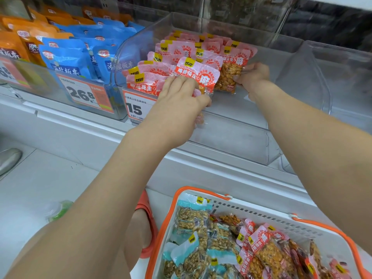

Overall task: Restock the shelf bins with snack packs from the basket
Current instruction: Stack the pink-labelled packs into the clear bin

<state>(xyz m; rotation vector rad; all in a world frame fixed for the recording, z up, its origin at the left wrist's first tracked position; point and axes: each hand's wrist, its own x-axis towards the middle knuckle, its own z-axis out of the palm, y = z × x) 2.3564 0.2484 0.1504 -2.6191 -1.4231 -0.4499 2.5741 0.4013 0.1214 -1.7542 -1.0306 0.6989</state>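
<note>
A clear plastic shelf bin (231,117) holds rows of upright red-and-pink spicy peanut packs (181,51). My left hand (181,97) grips the front peanut pack (198,74) at the bin's front left. My right hand (252,74) pinches the lower corner of another peanut pack (229,76) standing at the right end of the rows. At the bottom right, the white basket with orange rim and handles (261,210) holds several red peanut packs (267,248) and teal-topped nut packs (193,218).
A neighbouring bin on the left holds blue packs (66,59) and orange packs (18,39), with price tags (86,93) on the bin fronts. An unfilled clear bin (342,81) stands to the right. A foot in an orange slipper (145,224) is on the floor beside the basket.
</note>
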